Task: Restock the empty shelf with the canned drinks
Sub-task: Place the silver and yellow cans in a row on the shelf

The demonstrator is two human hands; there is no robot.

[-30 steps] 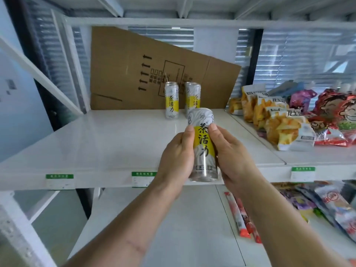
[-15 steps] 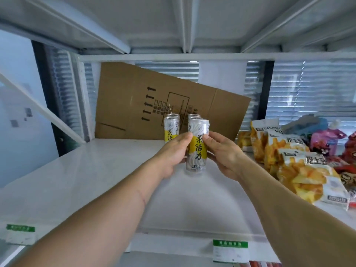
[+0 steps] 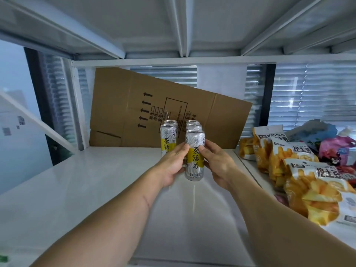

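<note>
A silver can with a yellow label stands upright on the white shelf, at the front of the right-hand row. My left hand grips its left side and my right hand grips its right side. Directly behind it stand two more cans, mostly hidden. To the left is a second row of two cans, the front one partly covered by my left fingers.
A flattened cardboard box leans against the back of the shelf behind the cans. Bags of potato chips and other snack packs fill the neighbouring shelf on the right. The upper shelf's underside hangs close overhead.
Both hands carried the can from in front of the shelf edge up and deep into the shelf, and it now rests on the shelf in front of the right row.
</note>
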